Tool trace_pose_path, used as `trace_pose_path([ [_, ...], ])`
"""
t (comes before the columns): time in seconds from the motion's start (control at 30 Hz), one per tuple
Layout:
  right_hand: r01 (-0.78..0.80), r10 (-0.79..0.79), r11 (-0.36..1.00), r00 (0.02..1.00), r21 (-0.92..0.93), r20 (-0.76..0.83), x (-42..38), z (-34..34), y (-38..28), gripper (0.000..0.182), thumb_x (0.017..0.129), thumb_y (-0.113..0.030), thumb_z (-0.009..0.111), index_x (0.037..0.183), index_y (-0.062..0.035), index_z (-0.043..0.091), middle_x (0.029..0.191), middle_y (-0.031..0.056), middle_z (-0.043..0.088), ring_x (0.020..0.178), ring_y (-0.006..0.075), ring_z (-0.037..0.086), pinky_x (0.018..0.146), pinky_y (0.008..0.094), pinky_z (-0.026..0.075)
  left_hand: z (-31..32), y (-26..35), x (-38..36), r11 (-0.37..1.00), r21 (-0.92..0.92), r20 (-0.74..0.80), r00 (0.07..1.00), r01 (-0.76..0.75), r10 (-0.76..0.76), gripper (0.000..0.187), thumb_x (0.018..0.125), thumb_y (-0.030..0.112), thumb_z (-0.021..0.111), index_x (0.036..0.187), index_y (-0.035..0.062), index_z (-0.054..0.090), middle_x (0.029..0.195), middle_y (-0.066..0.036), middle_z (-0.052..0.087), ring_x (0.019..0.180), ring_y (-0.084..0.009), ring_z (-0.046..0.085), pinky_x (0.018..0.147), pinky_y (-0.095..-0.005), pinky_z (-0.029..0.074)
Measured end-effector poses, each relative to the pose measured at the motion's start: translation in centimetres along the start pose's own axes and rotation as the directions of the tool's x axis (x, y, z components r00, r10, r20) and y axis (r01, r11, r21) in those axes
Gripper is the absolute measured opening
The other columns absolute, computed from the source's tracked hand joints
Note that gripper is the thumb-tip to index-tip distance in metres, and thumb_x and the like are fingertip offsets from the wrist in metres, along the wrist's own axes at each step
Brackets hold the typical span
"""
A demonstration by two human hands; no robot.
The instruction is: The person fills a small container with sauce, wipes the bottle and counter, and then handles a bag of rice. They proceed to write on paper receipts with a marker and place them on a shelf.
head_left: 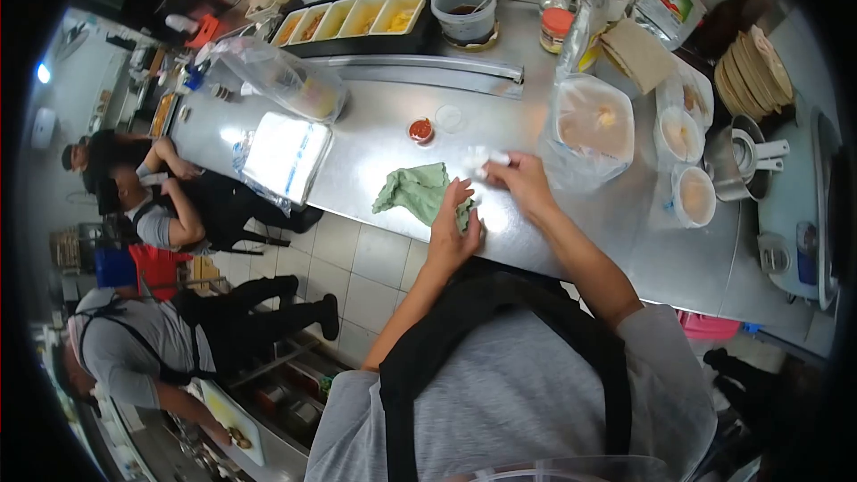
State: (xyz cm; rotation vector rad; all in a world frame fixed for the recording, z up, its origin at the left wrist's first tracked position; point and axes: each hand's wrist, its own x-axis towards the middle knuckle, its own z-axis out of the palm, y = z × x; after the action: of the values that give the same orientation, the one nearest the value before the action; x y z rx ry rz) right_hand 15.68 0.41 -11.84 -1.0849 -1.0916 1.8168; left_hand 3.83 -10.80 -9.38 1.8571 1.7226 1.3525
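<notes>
My right hand [524,182] pinches a small white crumpled piece [479,158], blurred, that looks like paper or thin plastic. My left hand [453,230] is beside it at the counter's front edge, thumb and fingers apart with nothing visible between them. Under and behind its fingers spreads a rumpled green cloth [414,194]. Farther back on the steel counter [375,138] stands a little cup of red sauce [420,131], a clear round lid [449,119] lying right next to it.
Left of the cloth lies a stack of white plastic bags [287,159]. Bagged food tubs [594,129] and a metal pot [736,161] stand on the right. Yellow-filled trays [361,18] line the back. Co-workers [147,330] are at the left, one by a cutting board [234,424].
</notes>
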Motion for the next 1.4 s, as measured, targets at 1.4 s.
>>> trace_pose_path([
  [1.4, 0.82, 0.399, 0.527, -0.471, -0.223, -0.787, -66.8, -9.9, 23.2, 0.029, 0.079, -0.001, 0.049, 0.108, 0.0009, 0.05, 0.09, 0.0095, 0.058, 0.076, 0.0178, 0.06, 0.064, 0.0236, 0.048, 24.2, 33.8, -26.3, 0.717, -0.686, 0.6, -0.458, 0.127, 0.655, 0.023, 0.082, 0.009, 0.058, 0.103, 0.0006, 0.059, 0.083, -0.009, 0.062, 0.075, -0.0141, 0.06, 0.07, -0.0256, 0.046],
])
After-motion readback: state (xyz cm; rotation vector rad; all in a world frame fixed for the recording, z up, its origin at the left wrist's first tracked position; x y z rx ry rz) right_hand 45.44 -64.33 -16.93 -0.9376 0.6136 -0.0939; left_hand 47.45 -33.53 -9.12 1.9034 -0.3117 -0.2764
